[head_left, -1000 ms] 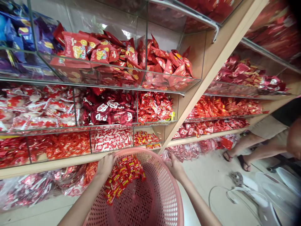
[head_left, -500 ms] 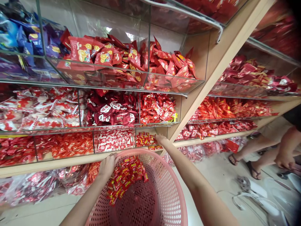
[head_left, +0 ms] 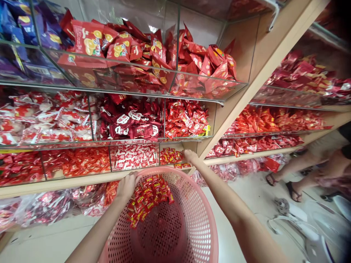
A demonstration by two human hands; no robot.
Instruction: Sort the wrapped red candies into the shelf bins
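My left hand (head_left: 127, 187) is closed around the upper left rim of a pink perforated plastic basket (head_left: 204, 204), which tilts against the lowest shelf. Red-and-yellow wrapped candies (head_left: 150, 195) lie heaped inside it, on the side nearest the shelf. My right hand (head_left: 190, 156) reaches past the basket into the rightmost bottom compartment, at the edge of a small pile of similar candies (head_left: 170, 155). Its fingertips are too small and partly hidden to show whether they grip any.
Glass-fronted shelves hold red snack packets (head_left: 117, 47), dark red packets (head_left: 131, 122) and white-and-red candies (head_left: 134, 156). A slanting wooden upright (head_left: 233, 120) stands at right. Plastic bags (head_left: 55, 204) lie below. Another person's legs (head_left: 296, 175) and a white appliance (head_left: 298, 215) are at far right.
The view has shifted slightly, and the upper shelves sit higher in it. My left hand keeps its hold on the basket rim. My right hand stays at the bottom compartment's candies.
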